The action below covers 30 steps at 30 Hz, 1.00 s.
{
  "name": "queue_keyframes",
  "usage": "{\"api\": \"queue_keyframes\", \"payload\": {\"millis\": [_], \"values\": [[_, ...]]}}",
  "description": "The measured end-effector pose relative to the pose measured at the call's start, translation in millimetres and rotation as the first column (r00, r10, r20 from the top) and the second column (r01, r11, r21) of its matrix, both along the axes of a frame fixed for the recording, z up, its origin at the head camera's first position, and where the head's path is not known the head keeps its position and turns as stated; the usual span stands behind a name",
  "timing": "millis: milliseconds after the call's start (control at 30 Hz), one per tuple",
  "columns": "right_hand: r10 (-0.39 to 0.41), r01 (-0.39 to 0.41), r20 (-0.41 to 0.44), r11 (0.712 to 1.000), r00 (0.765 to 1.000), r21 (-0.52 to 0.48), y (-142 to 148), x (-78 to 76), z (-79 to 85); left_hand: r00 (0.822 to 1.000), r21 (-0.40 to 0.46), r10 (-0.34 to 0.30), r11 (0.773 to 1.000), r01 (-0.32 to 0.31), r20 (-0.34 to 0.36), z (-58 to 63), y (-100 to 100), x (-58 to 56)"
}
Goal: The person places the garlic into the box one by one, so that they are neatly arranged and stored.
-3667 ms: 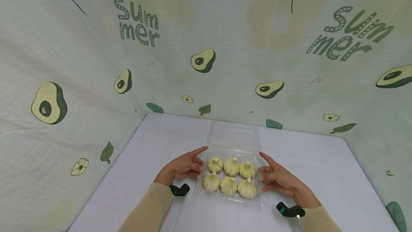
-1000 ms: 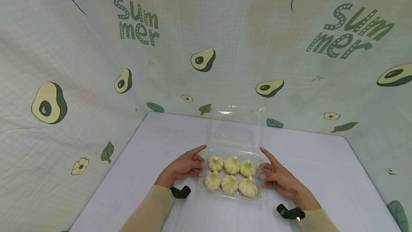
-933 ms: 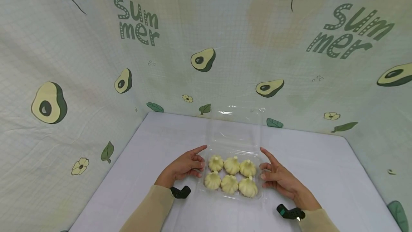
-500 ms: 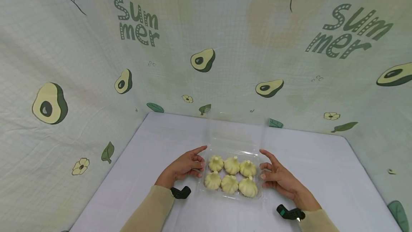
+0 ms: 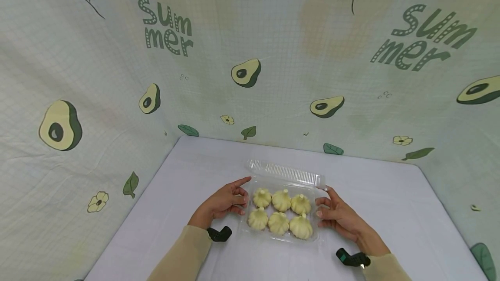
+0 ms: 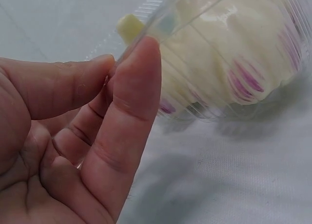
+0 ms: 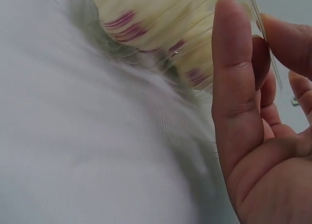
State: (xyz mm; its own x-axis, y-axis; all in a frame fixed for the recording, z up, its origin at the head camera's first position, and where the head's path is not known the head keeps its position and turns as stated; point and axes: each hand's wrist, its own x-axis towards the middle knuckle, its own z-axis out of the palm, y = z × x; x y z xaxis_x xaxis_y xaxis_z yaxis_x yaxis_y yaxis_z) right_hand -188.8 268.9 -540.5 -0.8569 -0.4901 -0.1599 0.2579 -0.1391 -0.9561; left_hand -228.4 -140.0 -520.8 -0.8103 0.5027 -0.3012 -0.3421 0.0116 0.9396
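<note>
A clear plastic clamshell box point(image 5: 278, 238) lies on the table with several garlic bulbs point(image 5: 279, 223) in two rows inside. Its hinged lid point(image 5: 287, 173) stands up at the far side, seen nearly edge-on as a ridged strip. At the left rim my left hand point(image 5: 222, 202) pinches the plastic between thumb and fingers, index finger stretched forward. My right hand point(image 5: 341, 216) pinches the right rim likewise, its index fingertip partly behind the lid's right corner. Purple-streaked bulbs point(image 7: 129, 26) show through the clear wall in the right wrist view.
The table point(image 5: 187, 164) is covered in white cloth. Behind it and at both sides hangs a curtain point(image 5: 273, 34) printed with avocados, leaves and lettering. Black wrist devices point(image 5: 219, 233) sit on both forearms.
The lid has swung up from lying back on the table and tilted towards me, now looking like a narrow strip. The right index finger shifted slightly; both hands stay at the rims.
</note>
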Motion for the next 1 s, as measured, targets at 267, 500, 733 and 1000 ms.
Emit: {"api": "queue_keyframes", "payload": {"millis": [267,500,733,1000], "values": [[0.005,-0.005,-0.011,1.000,1.000,-0.009,2,-0.3,-2.3,0.999,-0.012,0.039,0.999,-0.039,-0.016,-3.7,0,0.5],[-0.127,0.129,-0.025,0.988,0.992,0.084,-8,1.5,5.5,0.995,-0.004,0.079,0.997,-0.079,-0.067,-3.9,0,0.1],[-0.194,0.196,-0.037,0.975,0.980,0.100,-12,1.4,5.2,0.996,0.011,0.076,0.997,-0.076,-0.054,-1.4,0,1.3],[-0.221,0.229,-0.080,0.965,0.972,0.126,-12,0.7,2.6,0.991,-0.014,0.135,0.991,-0.135,-0.018,-4.3,-2,1.0]]}}
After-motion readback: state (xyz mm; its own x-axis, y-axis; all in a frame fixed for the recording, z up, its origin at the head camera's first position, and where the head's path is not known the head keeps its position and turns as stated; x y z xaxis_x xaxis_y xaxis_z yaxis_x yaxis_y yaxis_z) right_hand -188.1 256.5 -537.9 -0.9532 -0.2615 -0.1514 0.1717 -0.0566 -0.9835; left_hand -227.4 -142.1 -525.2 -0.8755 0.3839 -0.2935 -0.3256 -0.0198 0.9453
